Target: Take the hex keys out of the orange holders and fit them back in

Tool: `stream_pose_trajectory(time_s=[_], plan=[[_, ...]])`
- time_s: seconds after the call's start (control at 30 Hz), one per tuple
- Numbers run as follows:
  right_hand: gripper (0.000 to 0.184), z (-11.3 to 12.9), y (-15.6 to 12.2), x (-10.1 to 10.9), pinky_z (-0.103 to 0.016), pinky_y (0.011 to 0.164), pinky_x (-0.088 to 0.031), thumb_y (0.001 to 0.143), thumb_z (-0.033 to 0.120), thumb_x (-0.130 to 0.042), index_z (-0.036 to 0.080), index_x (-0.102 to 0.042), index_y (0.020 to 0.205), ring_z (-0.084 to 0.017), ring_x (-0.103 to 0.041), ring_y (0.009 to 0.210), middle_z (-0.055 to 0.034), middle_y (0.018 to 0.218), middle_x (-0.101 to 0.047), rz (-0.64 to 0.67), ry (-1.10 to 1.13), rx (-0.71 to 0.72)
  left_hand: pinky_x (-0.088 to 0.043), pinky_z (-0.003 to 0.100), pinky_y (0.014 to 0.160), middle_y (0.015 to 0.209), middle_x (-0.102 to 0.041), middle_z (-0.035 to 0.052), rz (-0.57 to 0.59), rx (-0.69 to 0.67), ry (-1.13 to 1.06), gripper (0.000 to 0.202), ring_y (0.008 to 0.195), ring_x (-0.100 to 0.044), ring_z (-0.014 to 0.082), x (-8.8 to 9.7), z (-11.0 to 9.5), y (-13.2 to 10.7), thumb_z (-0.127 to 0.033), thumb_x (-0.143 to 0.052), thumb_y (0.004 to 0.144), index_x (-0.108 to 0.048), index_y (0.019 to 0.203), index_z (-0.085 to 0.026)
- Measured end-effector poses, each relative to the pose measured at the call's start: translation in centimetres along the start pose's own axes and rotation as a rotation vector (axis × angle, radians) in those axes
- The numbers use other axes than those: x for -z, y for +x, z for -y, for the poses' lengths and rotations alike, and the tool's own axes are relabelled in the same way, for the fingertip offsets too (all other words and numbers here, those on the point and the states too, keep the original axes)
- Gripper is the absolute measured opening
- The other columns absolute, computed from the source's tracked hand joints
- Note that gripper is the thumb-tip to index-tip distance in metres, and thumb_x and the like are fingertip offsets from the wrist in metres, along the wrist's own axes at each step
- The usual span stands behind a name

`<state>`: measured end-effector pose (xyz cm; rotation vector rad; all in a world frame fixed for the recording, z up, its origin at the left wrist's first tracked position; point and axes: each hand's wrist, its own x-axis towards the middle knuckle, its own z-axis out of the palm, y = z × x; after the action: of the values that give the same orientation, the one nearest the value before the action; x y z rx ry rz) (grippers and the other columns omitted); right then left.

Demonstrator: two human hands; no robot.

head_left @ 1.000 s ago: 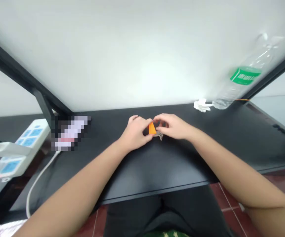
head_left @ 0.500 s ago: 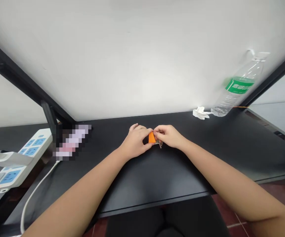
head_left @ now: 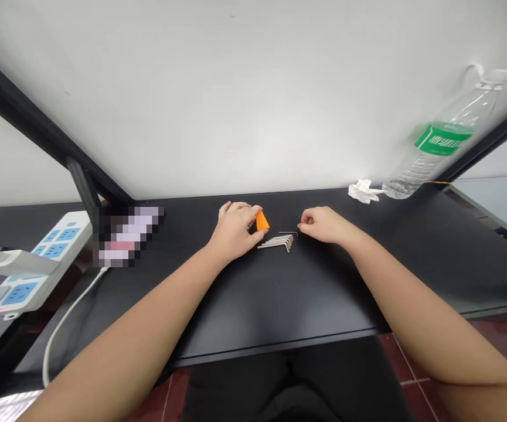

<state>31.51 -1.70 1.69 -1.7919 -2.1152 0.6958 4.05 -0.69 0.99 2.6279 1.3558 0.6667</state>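
Note:
My left hand [head_left: 234, 232] is closed on a small orange hex-key holder [head_left: 262, 221], held just above the black table [head_left: 279, 293]. Several silver L-shaped hex keys [head_left: 276, 241] lie side by side on the table right beside that hand. A thinner hex key [head_left: 288, 233] lies just behind them. My right hand [head_left: 323, 225] is curled in a pinch, its fingertips at the right end of the thin key. The two hands are apart, with the keys between them.
A clear plastic bottle [head_left: 442, 143] with a green label leans at the back right, next to crumpled white paper [head_left: 362, 191]. On the left lie a white power strip [head_left: 33, 264] with its cable [head_left: 66, 319] and a blurred-out object [head_left: 125, 237]. A white wall stands behind the table.
The hands were together around the orange holder. They have drawn apart: the left kept the holder, the right moved right, and the hex keys now lie exposed on the table.

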Motion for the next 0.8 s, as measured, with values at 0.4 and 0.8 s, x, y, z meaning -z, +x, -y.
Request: stream_pose_trajectory(time_s=[0.4, 0.8], plan=[[0.012, 3.6, -1.8, -3.3, -0.035, 0.084, -0.047, 0.088, 0.023, -0.066, 0.020, -0.065, 0.099, -0.024, -0.056, 0.100, -0.0076, 0.104, -0.065, 0.026, -0.041, 0.407, -0.034, 0.053, 0.118, 0.122, -0.070, 0.0090, -0.179, 0.055, -0.023, 0.041, 0.124, -0.059, 0.0296, -0.2, 0.2, 0.1, -0.042, -0.067, 0.088, -0.063, 0.125, -0.026], [0.020, 3.8, -2.0, -3.9, -0.031, 0.081, -0.045, 0.084, 0.010, -0.061, 0.021, -0.058, 0.101, -0.022, -0.054, 0.098, -0.0061, 0.103, -0.062, -0.003, -0.070, 0.431, -0.032, 0.050, 0.118, 0.121, -0.071, 0.0079, -0.169, 0.053, -0.030, 0.040, 0.123, -0.059, 0.0280, -0.6, 0.2, 0.0, -0.039, -0.069, 0.087, -0.065, 0.124, -0.025]])
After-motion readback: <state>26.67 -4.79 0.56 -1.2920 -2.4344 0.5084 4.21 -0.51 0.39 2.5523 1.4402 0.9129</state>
